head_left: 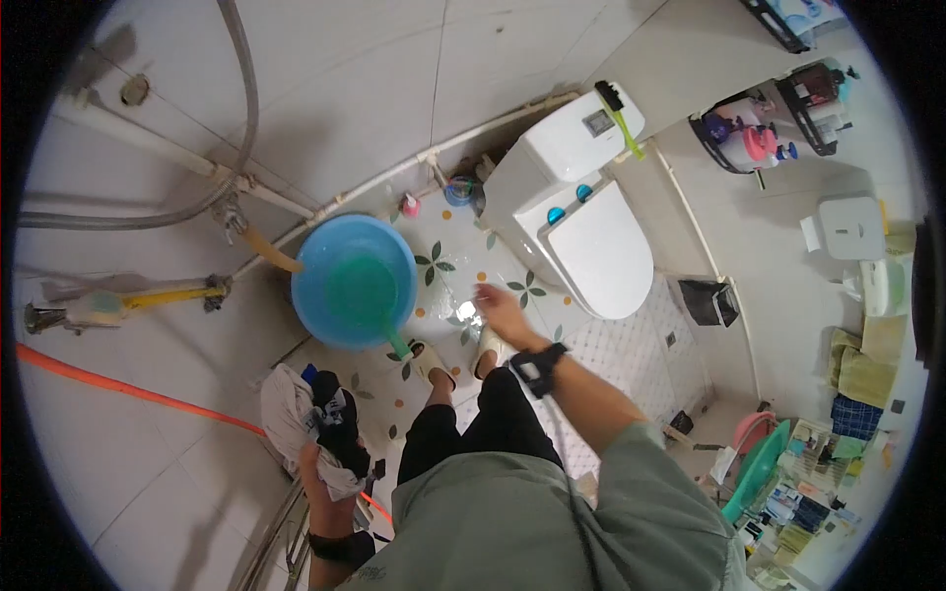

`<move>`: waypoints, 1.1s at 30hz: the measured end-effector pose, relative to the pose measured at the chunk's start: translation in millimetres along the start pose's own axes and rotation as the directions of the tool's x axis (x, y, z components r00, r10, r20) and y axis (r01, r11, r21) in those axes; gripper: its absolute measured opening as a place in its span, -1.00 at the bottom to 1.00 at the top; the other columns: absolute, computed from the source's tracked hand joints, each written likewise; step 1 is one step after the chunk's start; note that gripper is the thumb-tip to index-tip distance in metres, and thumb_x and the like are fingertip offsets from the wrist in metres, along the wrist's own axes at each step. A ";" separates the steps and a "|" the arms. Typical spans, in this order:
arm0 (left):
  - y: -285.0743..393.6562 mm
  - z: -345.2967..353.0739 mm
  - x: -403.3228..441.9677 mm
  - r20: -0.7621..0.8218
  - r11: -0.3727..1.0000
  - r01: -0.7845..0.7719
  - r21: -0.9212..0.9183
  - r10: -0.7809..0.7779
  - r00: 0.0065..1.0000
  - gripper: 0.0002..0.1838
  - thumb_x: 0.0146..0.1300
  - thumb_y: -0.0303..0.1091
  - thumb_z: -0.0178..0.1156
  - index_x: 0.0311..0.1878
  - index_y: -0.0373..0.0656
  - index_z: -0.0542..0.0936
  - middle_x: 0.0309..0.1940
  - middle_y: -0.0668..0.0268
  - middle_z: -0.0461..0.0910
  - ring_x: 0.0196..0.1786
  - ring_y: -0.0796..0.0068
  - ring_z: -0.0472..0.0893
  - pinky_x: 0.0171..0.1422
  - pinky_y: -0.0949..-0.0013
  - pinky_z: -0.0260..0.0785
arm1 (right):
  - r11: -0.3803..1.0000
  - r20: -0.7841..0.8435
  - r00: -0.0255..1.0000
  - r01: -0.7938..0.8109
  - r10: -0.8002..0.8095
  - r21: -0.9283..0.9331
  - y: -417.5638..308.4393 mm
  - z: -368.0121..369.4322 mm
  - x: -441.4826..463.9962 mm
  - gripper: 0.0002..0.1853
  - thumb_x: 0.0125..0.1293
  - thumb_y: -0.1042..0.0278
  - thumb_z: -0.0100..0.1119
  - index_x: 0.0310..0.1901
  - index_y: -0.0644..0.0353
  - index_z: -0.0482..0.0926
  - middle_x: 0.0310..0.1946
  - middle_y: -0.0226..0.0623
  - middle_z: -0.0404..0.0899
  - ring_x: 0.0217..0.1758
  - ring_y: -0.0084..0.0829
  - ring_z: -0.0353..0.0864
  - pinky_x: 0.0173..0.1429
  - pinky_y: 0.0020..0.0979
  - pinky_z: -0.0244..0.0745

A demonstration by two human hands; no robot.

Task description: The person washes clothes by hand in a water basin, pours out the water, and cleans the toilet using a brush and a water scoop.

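Observation:
At the lower left, my left hand (311,461) grips a bundle of clothes: a pale garment (286,409) and a black one with white print (340,419). The cloth covers most of its fingers. My right hand (499,307) hangs over the patterned floor in front of the toilet, fingers loosely bent and apart, with nothing seen in it. A blue basin (313,315) stands on the floor ahead of me to the left. Inside it rests a green dipper (365,286), its handle over the near rim.
A tap (233,217) with a tan hose feeds toward the basin. The white toilet (601,251) stands right of centre, a green-handled brush (621,120) on its tank. An orange hose (138,392) crosses the left side. Metal poles (286,532) lean below the clothes. A black bin (708,302) hangs at the right wall.

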State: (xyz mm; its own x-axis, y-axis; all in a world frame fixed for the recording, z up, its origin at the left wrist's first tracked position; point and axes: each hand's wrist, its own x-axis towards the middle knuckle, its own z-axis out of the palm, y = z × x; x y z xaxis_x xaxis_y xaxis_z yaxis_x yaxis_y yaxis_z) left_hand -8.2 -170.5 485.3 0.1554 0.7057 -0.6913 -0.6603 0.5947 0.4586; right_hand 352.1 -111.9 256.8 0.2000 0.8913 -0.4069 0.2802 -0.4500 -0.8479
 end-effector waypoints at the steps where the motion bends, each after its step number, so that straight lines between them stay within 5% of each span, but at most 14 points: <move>1: 0.9 7.2 0.1 -0.011 0.999 -0.012 0.033 0.012 1.000 -0.44 0.34 0.03 0.05 0.20 -0.26 0.44 -0.05 0.17 0.63 -0.11 0.30 0.64 -0.02 0.28 0.55 | 0.995 -0.097 0.995 -0.012 0.002 -0.099 -12.6 -38.9 -1.2 -0.56 0.30 0.21 0.12 0.12 0.33 0.53 -0.18 -0.08 0.67 -0.15 -0.29 0.66 -0.05 -0.31 0.52; 2: 3.0 16.7 0.2 -0.027 0.997 -0.023 0.069 0.025 0.999 -0.43 0.34 0.04 0.05 0.19 -0.26 0.45 -0.05 0.18 0.63 -0.10 0.30 0.64 0.00 0.28 0.53 | 0.982 -0.129 0.990 -0.024 0.050 0.190 -23.9 -72.2 -6.8 -0.56 0.32 0.21 0.12 0.13 0.33 0.52 -0.18 -0.17 0.67 -0.20 -0.38 0.63 -0.14 -0.34 0.52; 3: 4.3 28.0 -0.7 -0.043 0.994 -0.033 0.107 0.038 0.998 -0.42 0.34 0.06 0.05 0.17 -0.27 0.45 -0.06 0.19 0.63 -0.08 0.30 0.64 0.02 0.28 0.51 | 0.983 -0.141 0.978 -0.134 0.151 0.129 -17.2 -110.8 1.7 -0.55 0.33 0.22 0.13 0.16 0.32 0.50 -0.17 -0.23 0.65 -0.24 -0.46 0.58 -0.21 -0.39 0.51; 5: 4.1 53.3 -0.6 -0.067 0.992 -0.077 0.103 0.084 0.994 -0.43 0.35 0.04 0.05 0.19 -0.26 0.45 -0.06 0.16 0.64 -0.13 0.29 0.65 -0.05 0.31 0.54 | 0.973 -0.307 0.944 -0.050 0.119 0.224 -46.0 -169.9 1.8 -0.56 0.34 0.27 0.15 0.18 0.33 0.49 -0.13 -0.17 0.64 -0.21 -0.44 0.61 -0.22 -0.43 0.55; 9: -4.5 78.0 8.9 -0.047 0.986 -0.086 0.143 0.094 0.994 -0.45 0.36 0.05 0.02 0.14 -0.26 0.48 -0.13 0.14 0.65 -0.15 0.30 0.65 -0.07 0.31 0.54 | 0.999 -0.472 0.881 -0.008 -0.017 -0.051 -54.1 -270.1 35.9 -0.52 0.30 0.25 0.18 0.18 0.36 0.49 -0.07 0.02 0.64 -0.22 -0.24 0.67 -0.14 -0.32 0.58; 13: -28.1 117.4 21.0 -0.001 0.973 -0.110 0.203 0.113 0.994 -0.43 0.38 0.05 0.01 0.19 -0.28 0.45 -0.03 0.17 0.62 -0.07 0.32 0.64 0.06 0.27 0.51 | 0.910 -0.562 0.803 -0.061 -0.200 -0.410 -48.1 -341.7 104.7 -0.49 0.28 0.19 0.21 0.18 0.35 0.48 0.03 0.15 0.58 0.01 0.03 0.60 0.13 -0.14 0.48; 15: -53.9 161.3 24.7 -0.145 0.970 -0.124 0.209 0.156 0.977 -0.43 0.37 0.07 0.00 0.15 -0.27 0.48 -0.11 0.16 0.64 -0.15 0.31 0.65 -0.07 0.32 0.54 | 0.842 -0.590 0.757 -0.101 -0.281 -0.530 -43.6 -369.1 141.1 -0.44 0.26 0.14 0.22 0.19 0.37 0.47 0.06 0.17 0.55 0.09 0.06 0.57 0.20 -0.11 0.45; 19: -100.4 210.0 38.7 -0.224 0.982 -0.096 0.160 0.131 0.966 -0.43 0.33 0.09 0.00 0.15 -0.23 0.48 -0.15 0.16 0.64 -0.18 0.28 0.64 -0.22 0.31 0.56 | 0.853 -0.511 0.859 -0.240 -0.037 -0.464 -29.9 -404.4 201.9 -0.30 0.21 0.02 0.27 0.23 0.41 0.41 0.11 0.22 0.52 0.22 0.13 0.49 0.25 -0.06 0.40; 22: -131.5 235.2 48.2 -0.246 0.993 -0.058 0.104 0.082 0.966 -0.42 0.29 0.08 0.03 0.15 -0.22 0.48 -0.13 0.17 0.63 -0.19 0.26 0.65 -0.24 0.30 0.59 | 0.906 -0.432 0.895 -0.266 0.107 -0.328 8.9 -412.5 244.3 -0.41 0.20 0.04 0.28 0.09 0.39 0.50 -0.12 0.07 0.64 -0.07 -0.02 0.67 -0.02 -0.13 0.56; 25: -149.9 263.2 52.9 -0.228 0.992 -0.048 0.120 0.075 0.971 -0.41 0.27 0.08 0.05 0.16 -0.23 0.47 -0.11 0.15 0.62 -0.19 0.26 0.65 -0.27 0.30 0.59 | 0.973 -0.087 0.969 -0.230 0.231 0.016 -13.4 -423.4 240.5 -0.60 0.20 0.11 0.29 -0.12 0.29 0.57 -0.44 -0.20 0.63 -0.46 -0.34 0.63 -0.37 -0.33 0.53; 28: -156.7 280.1 55.6 -0.232 0.983 -0.055 0.175 0.096 0.968 -0.39 0.27 0.07 0.05 0.19 -0.24 0.45 -0.10 0.14 0.61 -0.19 0.26 0.65 -0.29 0.31 0.58 | 0.902 0.123 0.924 -0.380 0.361 0.204 -46.3 -446.3 226.8 -0.74 0.23 0.16 0.31 -0.23 0.17 0.56 -0.57 -0.52 0.45 -0.58 -0.65 0.38 -0.51 -0.58 0.31; 32: -155.6 312.2 62.6 -0.209 0.978 -0.059 0.201 0.101 0.973 -0.39 0.27 0.07 0.04 0.20 -0.23 0.44 -0.08 0.15 0.61 -0.19 0.28 0.65 -0.25 0.33 0.56 | 0.904 -0.066 0.974 -0.175 0.217 0.389 -79.9 -478.1 205.9 -0.87 0.33 0.32 0.15 -0.22 0.19 0.56 -0.57 -0.43 0.52 -0.64 -0.57 0.41 -0.55 -0.50 0.33; 33: -153.9 317.7 64.3 -0.192 0.980 -0.048 0.192 0.085 0.978 -0.39 0.28 0.07 0.03 0.20 -0.23 0.43 -0.07 0.15 0.61 -0.19 0.29 0.65 -0.23 0.34 0.56 | 0.950 -0.145 0.980 -0.088 0.137 0.299 -74.2 -487.4 207.4 -0.81 0.37 0.38 0.06 -0.08 0.24 0.58 -0.48 -0.27 0.62 -0.56 -0.44 0.55 -0.50 -0.42 0.43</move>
State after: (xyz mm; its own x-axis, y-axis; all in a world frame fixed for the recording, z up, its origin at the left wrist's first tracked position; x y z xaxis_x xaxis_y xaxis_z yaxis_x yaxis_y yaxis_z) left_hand 336.8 -94.2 547.7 -0.0455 0.6667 -0.7439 -0.5138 0.6230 0.5898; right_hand 830.4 79.3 401.0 0.3708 0.8037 -0.4654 -0.0321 -0.4898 -0.8713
